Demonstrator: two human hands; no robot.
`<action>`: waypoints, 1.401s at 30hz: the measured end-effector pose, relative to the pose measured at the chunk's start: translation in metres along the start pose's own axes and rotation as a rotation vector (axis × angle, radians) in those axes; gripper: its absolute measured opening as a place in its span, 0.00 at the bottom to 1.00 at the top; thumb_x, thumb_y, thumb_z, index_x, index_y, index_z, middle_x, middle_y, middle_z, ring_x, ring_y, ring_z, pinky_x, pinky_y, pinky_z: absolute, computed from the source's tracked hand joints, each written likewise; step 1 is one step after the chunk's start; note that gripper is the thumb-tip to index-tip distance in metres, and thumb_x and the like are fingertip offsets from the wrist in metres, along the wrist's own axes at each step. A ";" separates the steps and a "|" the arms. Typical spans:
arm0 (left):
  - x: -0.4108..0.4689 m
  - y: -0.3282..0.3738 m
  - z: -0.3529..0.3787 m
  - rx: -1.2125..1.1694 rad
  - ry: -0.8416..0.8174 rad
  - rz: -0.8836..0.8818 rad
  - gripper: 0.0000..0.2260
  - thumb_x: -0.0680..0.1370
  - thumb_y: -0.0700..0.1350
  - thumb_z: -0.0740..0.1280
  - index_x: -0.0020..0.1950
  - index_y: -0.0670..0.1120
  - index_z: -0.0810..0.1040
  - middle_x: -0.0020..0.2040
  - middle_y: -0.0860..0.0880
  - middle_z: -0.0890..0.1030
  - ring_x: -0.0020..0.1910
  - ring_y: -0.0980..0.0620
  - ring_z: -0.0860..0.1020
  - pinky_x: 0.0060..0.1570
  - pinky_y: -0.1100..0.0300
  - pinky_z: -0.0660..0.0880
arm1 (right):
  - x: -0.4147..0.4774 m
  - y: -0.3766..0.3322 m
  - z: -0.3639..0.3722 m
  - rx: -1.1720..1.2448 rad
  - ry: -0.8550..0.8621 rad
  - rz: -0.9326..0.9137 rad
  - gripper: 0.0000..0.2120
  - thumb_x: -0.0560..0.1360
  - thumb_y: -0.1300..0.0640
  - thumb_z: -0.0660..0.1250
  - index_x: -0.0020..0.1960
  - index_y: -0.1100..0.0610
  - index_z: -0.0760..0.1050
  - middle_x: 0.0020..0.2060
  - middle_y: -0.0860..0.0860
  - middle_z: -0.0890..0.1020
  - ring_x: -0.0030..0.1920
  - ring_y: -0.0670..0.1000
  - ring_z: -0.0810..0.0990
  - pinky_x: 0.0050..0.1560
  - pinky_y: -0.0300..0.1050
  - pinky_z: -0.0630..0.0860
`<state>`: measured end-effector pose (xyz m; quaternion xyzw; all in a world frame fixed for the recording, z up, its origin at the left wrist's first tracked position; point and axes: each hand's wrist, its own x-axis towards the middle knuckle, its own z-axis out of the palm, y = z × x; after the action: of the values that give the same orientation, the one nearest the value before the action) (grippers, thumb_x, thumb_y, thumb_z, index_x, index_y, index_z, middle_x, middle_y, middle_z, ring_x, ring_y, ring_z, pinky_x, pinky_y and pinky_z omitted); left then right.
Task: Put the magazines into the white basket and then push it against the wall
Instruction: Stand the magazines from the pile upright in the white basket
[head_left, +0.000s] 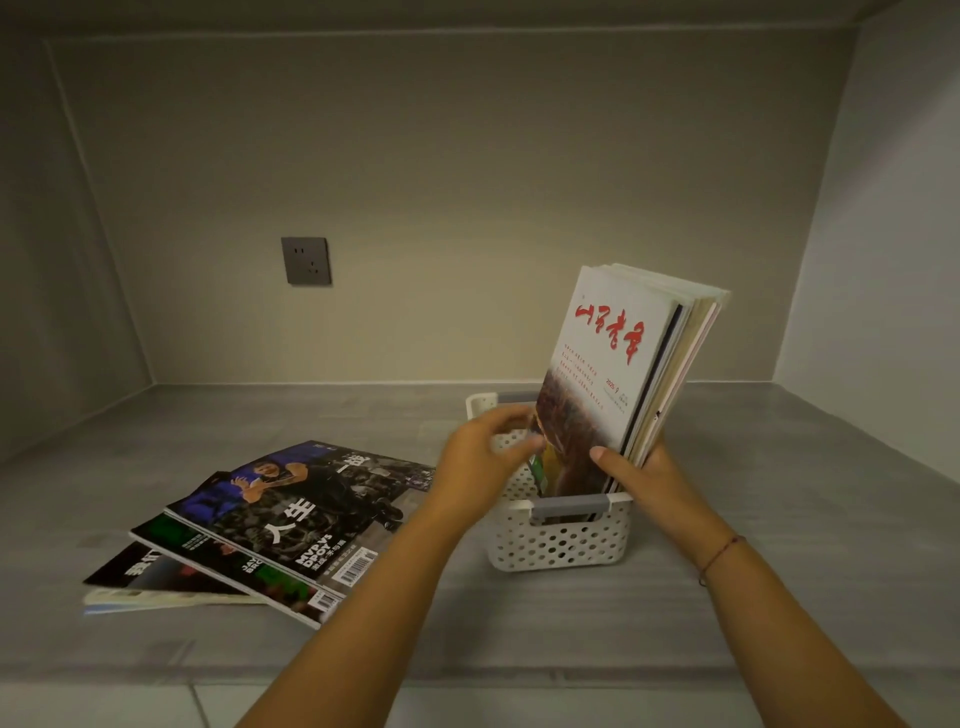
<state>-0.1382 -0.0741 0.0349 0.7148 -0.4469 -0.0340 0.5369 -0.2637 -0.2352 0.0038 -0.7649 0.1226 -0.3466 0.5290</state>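
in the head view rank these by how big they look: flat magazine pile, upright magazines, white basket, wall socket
1. flat magazine pile
2. upright magazines
3. white basket, partly hidden behind them, so second versus third is unsure
4. wall socket, farthest back, clearly smallest

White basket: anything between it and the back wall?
Nothing visible does. Behind the white perforated plastic basket, grey shelf surface runs to the beige back wall, though the upright bundle of magazines hides part of it.
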 end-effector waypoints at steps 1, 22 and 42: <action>-0.004 -0.010 -0.013 0.009 0.131 -0.055 0.17 0.76 0.49 0.68 0.65 0.51 0.76 0.55 0.60 0.77 0.54 0.61 0.76 0.51 0.69 0.73 | 0.000 0.001 0.000 -0.002 0.009 0.008 0.30 0.73 0.54 0.68 0.69 0.42 0.57 0.59 0.39 0.71 0.55 0.36 0.72 0.45 0.24 0.71; -0.052 -0.137 -0.164 0.534 0.578 -1.049 0.55 0.64 0.62 0.75 0.77 0.41 0.47 0.76 0.32 0.50 0.75 0.34 0.50 0.72 0.42 0.49 | -0.001 0.000 0.002 0.015 0.012 0.036 0.28 0.74 0.53 0.68 0.66 0.39 0.57 0.54 0.31 0.70 0.52 0.32 0.70 0.44 0.25 0.69; -0.066 -0.133 -0.199 0.423 0.649 -0.986 0.19 0.73 0.48 0.73 0.52 0.33 0.74 0.43 0.35 0.78 0.39 0.40 0.77 0.41 0.50 0.72 | 0.002 0.002 0.002 0.035 -0.005 0.033 0.29 0.74 0.55 0.67 0.70 0.42 0.59 0.56 0.34 0.72 0.55 0.36 0.72 0.47 0.29 0.71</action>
<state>0.0077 0.1204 -0.0162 0.9016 0.1243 0.0304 0.4131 -0.2606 -0.2350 0.0026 -0.7543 0.1275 -0.3380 0.5482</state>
